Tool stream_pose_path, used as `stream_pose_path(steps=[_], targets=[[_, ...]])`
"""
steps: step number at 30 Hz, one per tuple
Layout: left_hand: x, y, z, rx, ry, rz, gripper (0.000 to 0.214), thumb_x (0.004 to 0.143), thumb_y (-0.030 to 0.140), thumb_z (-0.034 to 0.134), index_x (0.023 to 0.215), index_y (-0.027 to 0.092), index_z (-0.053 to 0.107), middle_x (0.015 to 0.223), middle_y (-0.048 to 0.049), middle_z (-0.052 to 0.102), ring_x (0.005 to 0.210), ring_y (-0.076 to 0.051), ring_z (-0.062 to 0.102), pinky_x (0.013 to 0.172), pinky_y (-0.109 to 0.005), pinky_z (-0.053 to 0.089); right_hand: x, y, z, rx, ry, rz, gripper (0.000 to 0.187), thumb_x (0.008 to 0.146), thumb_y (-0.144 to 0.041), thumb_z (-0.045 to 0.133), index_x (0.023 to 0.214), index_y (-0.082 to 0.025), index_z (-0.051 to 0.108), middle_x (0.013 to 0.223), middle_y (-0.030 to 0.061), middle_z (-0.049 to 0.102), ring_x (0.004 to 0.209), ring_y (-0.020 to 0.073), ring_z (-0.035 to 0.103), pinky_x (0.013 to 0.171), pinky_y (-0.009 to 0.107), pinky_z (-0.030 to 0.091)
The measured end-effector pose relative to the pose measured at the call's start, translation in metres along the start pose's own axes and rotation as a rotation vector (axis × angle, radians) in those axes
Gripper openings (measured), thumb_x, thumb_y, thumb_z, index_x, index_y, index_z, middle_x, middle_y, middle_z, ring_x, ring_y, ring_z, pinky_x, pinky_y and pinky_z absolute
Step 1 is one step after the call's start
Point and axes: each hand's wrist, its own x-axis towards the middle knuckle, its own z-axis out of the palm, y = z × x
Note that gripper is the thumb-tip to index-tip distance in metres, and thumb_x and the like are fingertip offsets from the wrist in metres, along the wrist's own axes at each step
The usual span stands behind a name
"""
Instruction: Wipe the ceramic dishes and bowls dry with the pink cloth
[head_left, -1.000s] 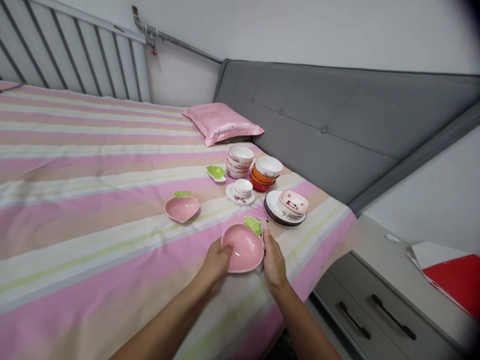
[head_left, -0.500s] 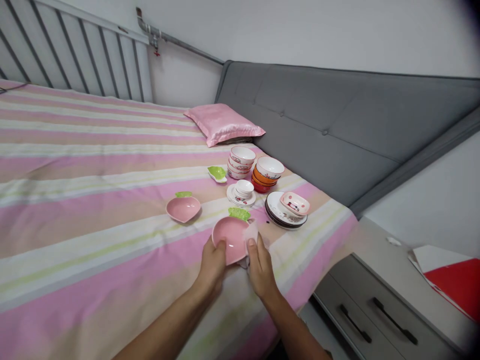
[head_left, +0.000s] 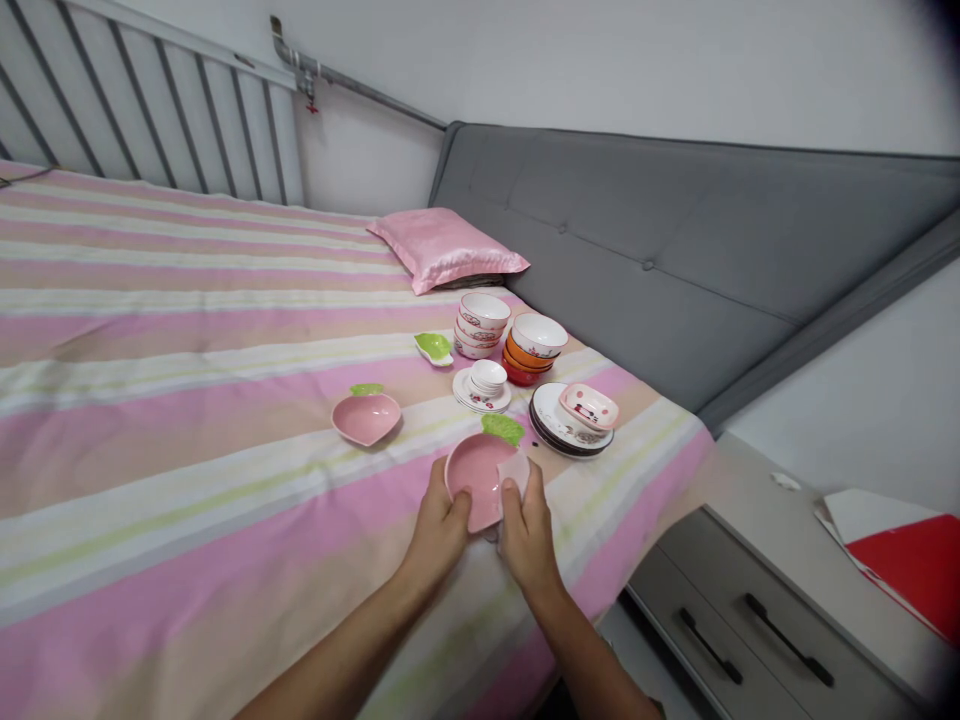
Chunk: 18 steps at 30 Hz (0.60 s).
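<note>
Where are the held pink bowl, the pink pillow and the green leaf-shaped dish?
Held pink bowl [head_left: 474, 468]: head view, inner surface.
Pink pillow [head_left: 448, 248]: head view, middle of top face.
Green leaf-shaped dish [head_left: 433, 347]: head view, green inside.

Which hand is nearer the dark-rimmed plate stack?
Right. The right hand is in front and slightly left of the plate stack; the left hand is farther left, on the left edge of the held pink dish.

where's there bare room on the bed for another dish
Bare bedspread spreads widely left of the resting pink dish; a narrower patch lies between that dish and the left hand. Crowded: bowl stacks and plate stacks near the headboard.
</note>
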Motion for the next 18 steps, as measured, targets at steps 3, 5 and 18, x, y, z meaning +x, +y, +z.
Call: stream_pose_path(steps=[3,5,18], targets=[[0.0,0.001,-0.002,0.116,-0.122,0.071,0.046,0.077,0.017,0.043,0.123,0.017,0.043,0.119,-0.0089,0.056,0.107,-0.022,0.052,0.093,-0.035,0.037,0.005,0.003,-0.005,-0.058,0.027,-0.029,0.039,0.088,-0.035,0.038,0.122,-0.015,0.043,0.093,0.0083,0.063,0.083,0.0209,0.059,0.074,0.034,0.046],[0.001,0.002,-0.004,0.17,-0.173,0.068,0.046,0.077,0.017,0.041,0.124,0.015,0.042,0.115,-0.0097,0.057,0.104,-0.022,0.053,0.092,-0.035,0.038,0.008,0.005,-0.009,-0.101,0.025,-0.058,0.033,0.089,-0.036,0.037,0.112,-0.015,0.046,0.083,0.0057,0.062,0.074,0.0198,0.059,0.067,0.032,0.045],[-0.001,0.009,-0.004,0.206,-0.178,0.043,0.04,0.074,0.016,0.046,0.113,0.017,0.048,0.104,-0.0079,0.062,0.092,-0.022,0.058,0.081,-0.032,0.042,0.014,0.005,-0.014,-0.075,0.002,-0.077,0.026,0.089,-0.041,0.039,0.087,-0.019,0.052,0.068,-0.0003,0.058,0.06,0.0152,0.053,0.057,0.026,0.042]])
